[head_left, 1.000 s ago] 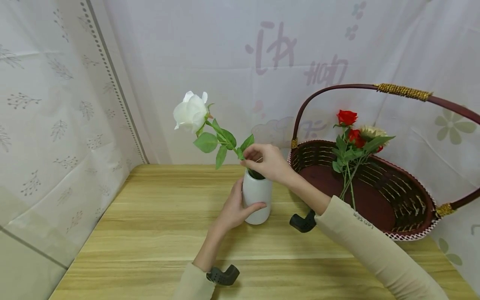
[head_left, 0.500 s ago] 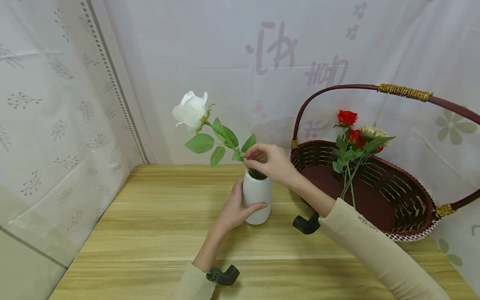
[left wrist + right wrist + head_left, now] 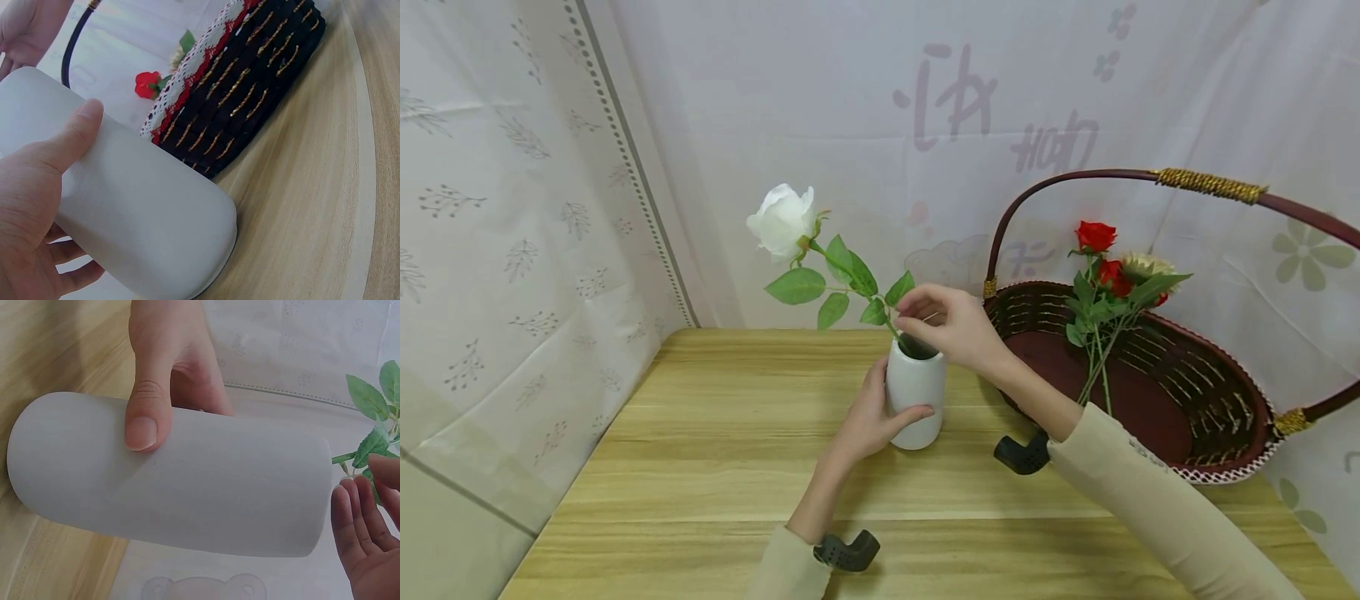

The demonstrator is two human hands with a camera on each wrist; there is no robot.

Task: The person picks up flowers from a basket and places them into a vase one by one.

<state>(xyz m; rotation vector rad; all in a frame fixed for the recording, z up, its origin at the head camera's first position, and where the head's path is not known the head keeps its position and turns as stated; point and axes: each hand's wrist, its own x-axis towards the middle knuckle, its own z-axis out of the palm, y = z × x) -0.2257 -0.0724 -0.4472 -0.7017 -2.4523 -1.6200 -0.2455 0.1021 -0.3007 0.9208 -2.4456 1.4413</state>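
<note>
A: Where's the vase [image 3: 916,404]?

B: Upright on the wooden counter [image 3: 722,467], with a single white rose [image 3: 782,221] in it. The stem [image 3: 342,459] leans out to the left of the mouth, so the bloom sits well to that side, with green leaves [image 3: 796,286] below it.

A: And the left hand [image 3: 868,417]?

B: Its grip is wrapped round the vase, the thumb across the front and the fingers round the far side.

A: The right hand [image 3: 951,325]?

B: Just above the mouth, beside the stem. Its grip is loose and fairly narrow, a gap showing between thumb and fingertips, nothing pinched that I can see. Whether a fingertip touches a leaf, I can't tell.

A: What's farther out?

B: A dark woven basket [image 3: 1221,392] to the right, apart from the vase, with white lace round its rim and a tall arched handle [image 3: 1071,175] bound in gold. Red roses [image 3: 1095,236] and a pale flower [image 3: 1146,267] lean inside it.

A: Behind all that?

B: A pale printed cloth [image 3: 760,108]. Both sleeves [image 3: 1157,492] are beige.
</note>
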